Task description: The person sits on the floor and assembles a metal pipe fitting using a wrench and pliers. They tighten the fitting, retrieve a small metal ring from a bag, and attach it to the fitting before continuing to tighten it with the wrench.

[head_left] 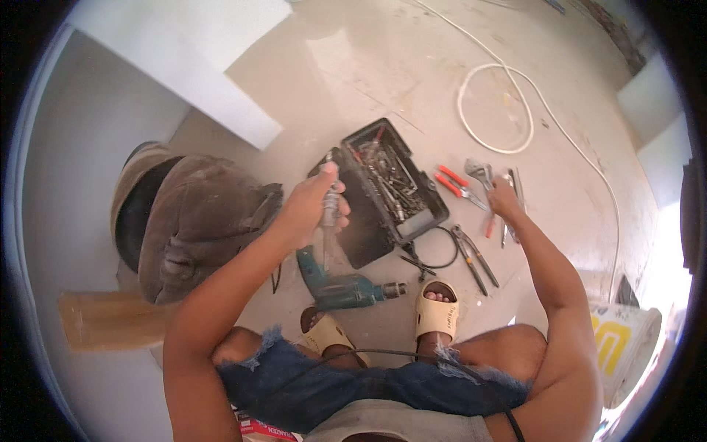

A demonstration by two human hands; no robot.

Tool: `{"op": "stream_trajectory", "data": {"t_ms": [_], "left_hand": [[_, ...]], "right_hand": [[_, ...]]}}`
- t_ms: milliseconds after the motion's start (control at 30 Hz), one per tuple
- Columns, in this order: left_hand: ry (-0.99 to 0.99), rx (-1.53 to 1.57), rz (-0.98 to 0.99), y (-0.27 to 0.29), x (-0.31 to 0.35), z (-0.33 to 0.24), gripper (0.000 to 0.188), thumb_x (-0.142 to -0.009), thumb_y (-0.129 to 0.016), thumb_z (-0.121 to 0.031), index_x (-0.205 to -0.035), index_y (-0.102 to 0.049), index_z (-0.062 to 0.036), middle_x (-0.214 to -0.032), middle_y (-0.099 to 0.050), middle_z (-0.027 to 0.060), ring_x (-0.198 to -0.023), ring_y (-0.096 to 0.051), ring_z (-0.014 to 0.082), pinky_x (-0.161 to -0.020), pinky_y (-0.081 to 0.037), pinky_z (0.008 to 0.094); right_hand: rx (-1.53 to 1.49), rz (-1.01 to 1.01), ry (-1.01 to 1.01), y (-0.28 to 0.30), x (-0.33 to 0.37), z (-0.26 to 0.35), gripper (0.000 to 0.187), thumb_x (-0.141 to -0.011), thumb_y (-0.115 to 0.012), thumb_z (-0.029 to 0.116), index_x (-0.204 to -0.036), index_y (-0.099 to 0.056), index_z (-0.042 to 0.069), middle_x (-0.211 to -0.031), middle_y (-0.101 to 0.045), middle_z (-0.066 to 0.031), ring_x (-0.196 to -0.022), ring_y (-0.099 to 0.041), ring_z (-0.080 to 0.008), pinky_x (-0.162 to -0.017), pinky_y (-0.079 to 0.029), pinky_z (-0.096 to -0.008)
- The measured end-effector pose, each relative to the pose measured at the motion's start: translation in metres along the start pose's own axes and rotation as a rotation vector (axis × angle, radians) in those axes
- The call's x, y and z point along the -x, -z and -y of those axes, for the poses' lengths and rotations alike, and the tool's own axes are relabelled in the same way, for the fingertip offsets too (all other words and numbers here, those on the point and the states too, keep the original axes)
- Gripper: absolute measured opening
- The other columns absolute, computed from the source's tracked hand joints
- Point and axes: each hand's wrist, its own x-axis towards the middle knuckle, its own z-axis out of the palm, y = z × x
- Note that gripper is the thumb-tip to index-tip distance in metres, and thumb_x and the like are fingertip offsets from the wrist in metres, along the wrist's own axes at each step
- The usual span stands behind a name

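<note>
Presently left hand [309,210] fingers grip one metal tool [331,208]; right hand [504,200] fingers touch three floor tools [513,184].

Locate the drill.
Head view, lower centre: the teal drill lies on the floor just ahead of the sandalled feet, below the open toolbox.

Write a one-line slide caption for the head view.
Left hand grips a metal tool over an open toolbox; right hand touches floor tools.

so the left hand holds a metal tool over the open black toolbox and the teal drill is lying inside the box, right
Not quite. The head view shows the drill lying on the floor beside the feet, outside the toolbox. The rest stands: the left hand holds a metal tool over the open black box.
</note>
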Motion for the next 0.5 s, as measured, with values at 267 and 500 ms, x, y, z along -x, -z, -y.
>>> {"op": "stream_trajectory", "data": {"t_ms": [267, 500], "left_hand": [[-0.187, -0.055, -0.077, 0.001, 0.022, -0.029, 0.053, -0.102, -0.050, -0.059, -0.102, -0.058, -0.0066, -0.067, -0.059, 0.0023, -0.053, -0.055, 0.0118, -0.046, -0.045, 0.0266], [-0.125, 0.158, 0.021, -0.004, 0.032, -0.039, 0.055, -0.103, -0.050, -0.060, -0.100, -0.060, -0.0064, -0.071, -0.055, 0.0010, -0.056, -0.051, 0.0121, -0.049, -0.044, 0.0288]], "right_hand": [[-0.715, 0.525, -0.032, 0.127, 0.017, 0.207, 0.035, -0.101, -0.058, 0.032, -0.108, -0.065, -0.002, -0.081, -0.065, -0.0136, -0.080, -0.064, -0.0243, -0.077, -0.052, -0.0389], [-0.474, 0.568, 0.612, 0.158, 0.035, 0.298, 0.035, -0.103, -0.058, 0.033, -0.095, -0.065, -0.001, -0.075, -0.061, -0.0157, -0.070, -0.059, -0.0259, -0.067, -0.047, -0.0411]]}}
